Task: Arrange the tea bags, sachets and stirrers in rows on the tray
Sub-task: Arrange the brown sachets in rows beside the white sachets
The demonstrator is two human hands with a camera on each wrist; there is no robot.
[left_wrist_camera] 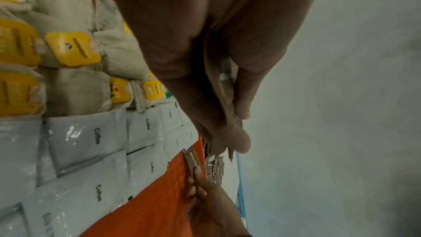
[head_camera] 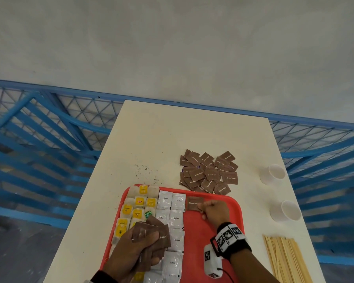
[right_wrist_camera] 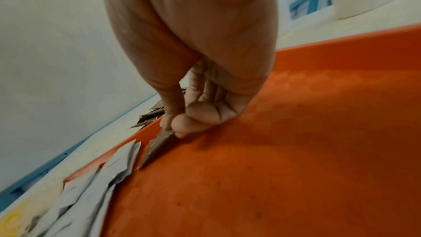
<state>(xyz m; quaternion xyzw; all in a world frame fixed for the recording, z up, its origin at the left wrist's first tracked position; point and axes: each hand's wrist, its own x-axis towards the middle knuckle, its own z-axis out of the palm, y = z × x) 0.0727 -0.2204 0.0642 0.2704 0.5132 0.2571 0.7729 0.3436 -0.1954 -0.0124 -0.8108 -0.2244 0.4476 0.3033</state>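
White table (head_camera: 172,139) carries red tray (head_camera: 233,203); two paper cups (head_camera: 273,174) and wooden stirrers (head_camera: 284,260) to its right, loose brown sugar pile (head_camera: 208,172) beyond. Tea bags (head_camera: 138,209) and coffee sachets (head_camera: 173,219) fill the tray's left rows. Left hand (head_camera: 131,254) grips a brown sachet stack (head_camera: 153,233). Right hand (head_camera: 214,210), fingers curled, pinches one brown sugar sachet (head_camera: 194,203) beside the coffee row.

Black wristband (head_camera: 234,245) with square-patterned markers
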